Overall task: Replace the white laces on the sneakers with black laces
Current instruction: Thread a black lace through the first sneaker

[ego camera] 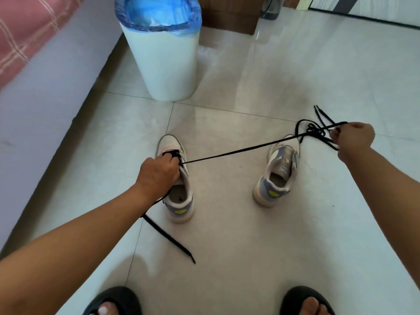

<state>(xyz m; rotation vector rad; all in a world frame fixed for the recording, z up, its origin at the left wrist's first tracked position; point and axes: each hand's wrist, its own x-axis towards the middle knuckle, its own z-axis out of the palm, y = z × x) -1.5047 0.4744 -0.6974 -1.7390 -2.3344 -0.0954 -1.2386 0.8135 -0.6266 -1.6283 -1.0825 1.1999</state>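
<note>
Black lace drawn taut through the left sneaker's eyelets.

The left sneaker (176,178) is steadied by the left hand (158,172), fingers curled on its tongue area; the black lace (238,150) is pinched by the right hand (353,138), well right of that sneaker, beyond the second sneaker (277,171). An even, straight pull is advised, with slack matched against the free end (169,237) trailing nearer the person.

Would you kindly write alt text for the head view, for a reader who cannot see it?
A person's left hand holds the left sneaker on a tiled floor while the right hand pulls a black lace taut from it. The right sneaker stands unlaced, beside a tangled second black lace; a white bin stands behind.
</note>
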